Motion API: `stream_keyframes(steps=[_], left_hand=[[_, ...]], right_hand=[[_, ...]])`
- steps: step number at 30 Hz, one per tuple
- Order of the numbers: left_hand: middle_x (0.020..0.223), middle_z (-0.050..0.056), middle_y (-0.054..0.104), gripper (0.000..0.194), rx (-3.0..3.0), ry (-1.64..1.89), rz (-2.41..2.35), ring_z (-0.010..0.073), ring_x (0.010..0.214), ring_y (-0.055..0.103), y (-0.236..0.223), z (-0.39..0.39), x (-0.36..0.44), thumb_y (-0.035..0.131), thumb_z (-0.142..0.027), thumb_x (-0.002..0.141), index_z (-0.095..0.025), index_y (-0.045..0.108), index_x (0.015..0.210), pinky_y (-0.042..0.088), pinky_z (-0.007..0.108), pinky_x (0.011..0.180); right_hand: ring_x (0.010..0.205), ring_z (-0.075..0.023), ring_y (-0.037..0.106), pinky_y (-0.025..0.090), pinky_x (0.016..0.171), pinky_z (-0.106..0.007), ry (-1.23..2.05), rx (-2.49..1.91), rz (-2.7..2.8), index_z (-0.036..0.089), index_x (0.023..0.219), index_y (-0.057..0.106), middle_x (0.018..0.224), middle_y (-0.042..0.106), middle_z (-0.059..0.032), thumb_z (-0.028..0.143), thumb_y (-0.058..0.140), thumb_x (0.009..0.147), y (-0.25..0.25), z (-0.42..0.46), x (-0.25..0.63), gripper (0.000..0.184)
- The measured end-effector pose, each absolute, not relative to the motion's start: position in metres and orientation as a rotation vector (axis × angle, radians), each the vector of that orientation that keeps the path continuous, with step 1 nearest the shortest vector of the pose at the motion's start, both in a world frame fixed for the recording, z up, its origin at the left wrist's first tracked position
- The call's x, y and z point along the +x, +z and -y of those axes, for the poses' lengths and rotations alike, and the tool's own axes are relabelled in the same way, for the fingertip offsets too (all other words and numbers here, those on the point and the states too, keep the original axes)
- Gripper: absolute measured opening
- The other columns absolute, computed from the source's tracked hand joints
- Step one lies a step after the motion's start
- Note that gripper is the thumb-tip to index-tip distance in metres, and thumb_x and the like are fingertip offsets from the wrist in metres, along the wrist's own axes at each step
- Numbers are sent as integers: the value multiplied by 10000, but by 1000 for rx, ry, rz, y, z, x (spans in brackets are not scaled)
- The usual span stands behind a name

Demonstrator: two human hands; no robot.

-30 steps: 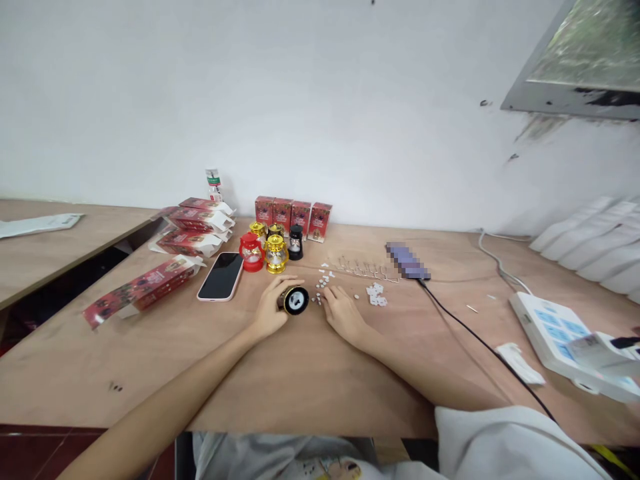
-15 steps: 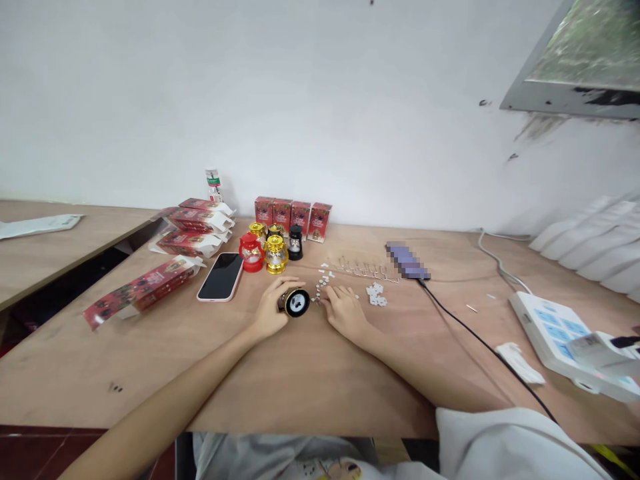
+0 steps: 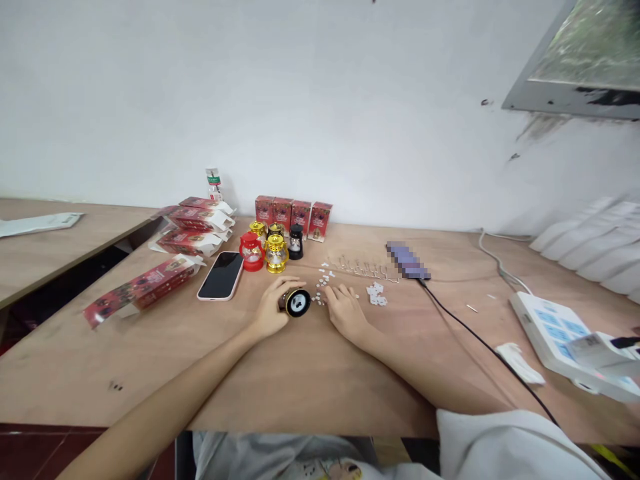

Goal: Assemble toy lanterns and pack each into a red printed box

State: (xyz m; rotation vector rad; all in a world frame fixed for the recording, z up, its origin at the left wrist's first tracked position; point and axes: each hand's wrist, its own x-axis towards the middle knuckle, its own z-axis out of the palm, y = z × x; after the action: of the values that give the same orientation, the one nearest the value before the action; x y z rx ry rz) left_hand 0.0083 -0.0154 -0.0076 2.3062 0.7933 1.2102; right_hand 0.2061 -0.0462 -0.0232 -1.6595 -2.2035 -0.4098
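My left hand (image 3: 273, 308) is closed around a small dark lantern with a gold rim (image 3: 299, 303). The lantern is tipped over, so its round base faces me, showing a white disc with dark marks inside a black ring. Just right of it, my right hand (image 3: 345, 312) rests on the table with its fingers bent down and close together. Its fingertips are beside several small white pieces (image 3: 319, 297) scattered on the wood. Whether a piece is between those fingers is hidden.
Behind the hands stand a red lantern (image 3: 252, 251), gold lanterns (image 3: 276, 254) and a black lantern (image 3: 295, 242). Red boxes (image 3: 319, 221) line the wall. Phones (image 3: 220, 277) lie on the table, one cabled. White clips (image 3: 376, 294) and a power strip (image 3: 555, 327) sit to the right.
My right hand's fingers have drawn in slightly among the white pieces. My left hand has barely moved and still holds the lantern tipped with its base toward me.
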Motion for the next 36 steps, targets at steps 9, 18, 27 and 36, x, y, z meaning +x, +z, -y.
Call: stream_keyframes(steps=[9,18,27,36], left_hand=[[1147,81,570,632,2311,1218,-788,213,1094,558,-9,15,8,469,67,541,-210,602,1093,454,363,935],[1154,79,567,646,2291,1203,-799,222,1093,558,-9,15,9,462,65,528,-219,606,1090,463,369,920],[1155,87,571,597,2272,1216,-801,228,1098,555,-9,16,9,504,43,573,-212,602,1104,450,375,929],[1079,79,604,542,2187,1321,-740,213,1068,563,-9,18,11,478,23,582,-199,614,1056,448,374,931]], right_hand=[[781,-211,486,300,703,-314,-372,-1393,2120,163,916,598,798,678,-59,90,471,801,-25,53,211,186],[840,-212,510,314,735,-326,-185,-1450,2196,187,883,606,829,689,-40,73,545,733,-17,58,211,198],[664,-152,527,390,660,-291,-179,-991,1883,199,793,592,689,642,-17,220,507,892,-3,66,198,132],[688,-157,559,393,689,-327,-368,-872,1990,209,831,628,697,653,-29,201,465,907,-4,46,173,180]])
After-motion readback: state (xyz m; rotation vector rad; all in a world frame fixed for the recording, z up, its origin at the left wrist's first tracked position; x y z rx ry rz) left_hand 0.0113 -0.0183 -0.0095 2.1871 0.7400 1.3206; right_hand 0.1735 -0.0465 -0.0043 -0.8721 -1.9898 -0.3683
